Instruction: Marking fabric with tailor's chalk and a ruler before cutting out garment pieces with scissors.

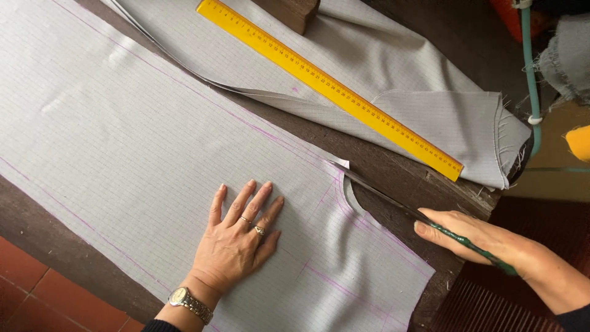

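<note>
Now, left hand (236,237): lies flat, fingers spread, pressing on the grey cloth (123,154); its grip holds nothing.
Right hand (467,233): reaches in from the side, its grip wrapped around green-handled scissors (418,215).
Scissors: blades at the cloth's curved edge.
Cloth: spread on the dark tabletop (393,172).
Yellow ruler (332,89): lies on folded cloth, well apart.

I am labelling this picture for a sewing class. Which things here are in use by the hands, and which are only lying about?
In use:
- pale grey fabric panel with pink chalk lines, pressed flat by the left hand
- dark-bladed scissors with green handles, held by the right hand, cutting the curve

Lying about:
- long yellow ruler
- folded grey fabric under it
- brown wooden block
</note>
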